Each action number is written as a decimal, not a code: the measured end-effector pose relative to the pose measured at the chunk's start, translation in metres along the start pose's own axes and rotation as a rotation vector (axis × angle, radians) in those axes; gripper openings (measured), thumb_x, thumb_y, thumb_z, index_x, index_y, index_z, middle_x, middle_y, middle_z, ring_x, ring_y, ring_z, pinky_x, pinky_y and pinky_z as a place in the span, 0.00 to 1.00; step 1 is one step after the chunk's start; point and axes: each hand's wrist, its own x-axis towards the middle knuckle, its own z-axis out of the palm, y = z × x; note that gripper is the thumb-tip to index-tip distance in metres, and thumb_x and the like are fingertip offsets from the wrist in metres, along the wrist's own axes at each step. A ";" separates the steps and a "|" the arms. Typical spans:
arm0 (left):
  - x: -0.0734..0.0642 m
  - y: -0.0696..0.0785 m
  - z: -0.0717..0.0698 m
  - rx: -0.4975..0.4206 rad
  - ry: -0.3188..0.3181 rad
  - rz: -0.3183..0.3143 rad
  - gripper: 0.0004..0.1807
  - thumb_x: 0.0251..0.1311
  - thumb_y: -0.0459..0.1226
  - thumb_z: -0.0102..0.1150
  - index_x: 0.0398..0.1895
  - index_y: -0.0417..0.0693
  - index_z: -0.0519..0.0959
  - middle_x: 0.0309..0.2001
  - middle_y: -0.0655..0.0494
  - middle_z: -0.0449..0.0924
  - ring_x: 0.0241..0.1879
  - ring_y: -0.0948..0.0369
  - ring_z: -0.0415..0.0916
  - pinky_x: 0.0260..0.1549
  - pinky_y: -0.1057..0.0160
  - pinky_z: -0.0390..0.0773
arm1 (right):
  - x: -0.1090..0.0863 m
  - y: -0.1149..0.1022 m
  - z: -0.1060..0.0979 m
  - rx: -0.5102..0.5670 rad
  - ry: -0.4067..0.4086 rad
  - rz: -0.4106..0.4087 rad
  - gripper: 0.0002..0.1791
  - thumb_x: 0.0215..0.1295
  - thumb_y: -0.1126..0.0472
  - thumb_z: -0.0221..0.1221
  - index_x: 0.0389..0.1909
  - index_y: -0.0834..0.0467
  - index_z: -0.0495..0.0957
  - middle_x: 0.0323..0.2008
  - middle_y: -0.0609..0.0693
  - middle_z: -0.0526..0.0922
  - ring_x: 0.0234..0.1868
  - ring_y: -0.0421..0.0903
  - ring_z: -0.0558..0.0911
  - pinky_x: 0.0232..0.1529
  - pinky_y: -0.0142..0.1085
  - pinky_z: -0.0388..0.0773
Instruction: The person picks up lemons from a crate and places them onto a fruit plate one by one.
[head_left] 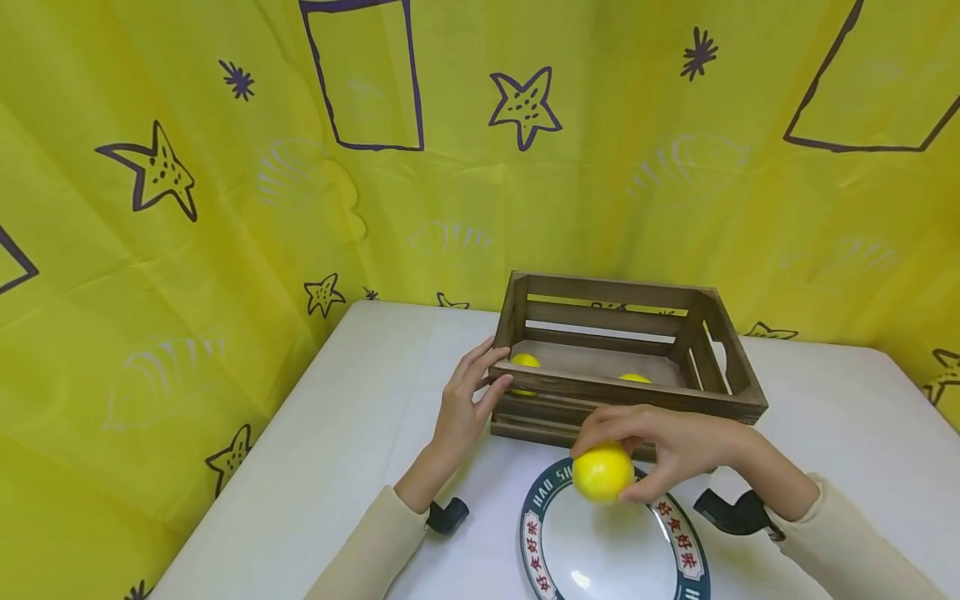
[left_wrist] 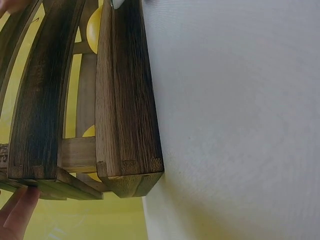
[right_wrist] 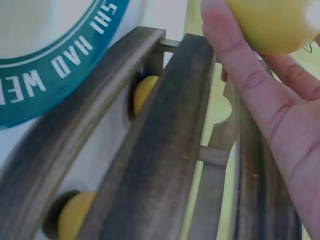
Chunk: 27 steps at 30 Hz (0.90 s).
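The right hand (head_left: 663,450) has its grip clenched around a yellow ball (head_left: 602,473), pinching it between thumb and fingers; from the head view it appears raised over the far part of a plate (head_left: 532,550), in front of a slatted wooden crate (head_left: 675,402). A fingertip hold presumably suits something round and smooth, leaving the palm out of the way. The left hand (head_left: 462,404) has a released grip: its fingers rest extended against the crate's left end, thumb at the front corner, probably to keep the box from sliding on the white tabletop (head_left: 375,400). The crate stands just beyond the plate, likely so both lie within easy reach. Only the head view sets both hands, crate and plate in one layout, though its front rail partly hides the two balls (head_left: 525,361) inside. The right wrist view adds the palm side, bare of the ball, and shows those balls between the slats. The left wrist view shows fingertips touching the slatted end up close.
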 end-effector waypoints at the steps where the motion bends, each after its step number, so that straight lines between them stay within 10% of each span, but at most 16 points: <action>1: 0.000 0.000 0.000 0.002 0.002 0.002 0.21 0.64 0.35 0.61 0.61 0.47 0.74 0.67 0.46 0.68 0.62 0.48 0.71 0.48 0.60 0.83 | 0.000 0.002 0.003 0.008 -0.001 0.006 0.30 0.57 0.64 0.66 0.62 0.49 0.73 0.54 0.48 0.75 0.50 0.42 0.75 0.44 0.35 0.83; 27: -0.001 -0.001 0.000 0.017 -0.005 -0.023 0.21 0.65 0.37 0.60 0.61 0.49 0.74 0.67 0.47 0.67 0.63 0.49 0.70 0.49 0.57 0.83 | -0.004 0.023 0.051 -0.108 -0.078 0.177 0.26 0.61 0.53 0.66 0.60 0.49 0.76 0.54 0.44 0.76 0.53 0.41 0.74 0.55 0.36 0.78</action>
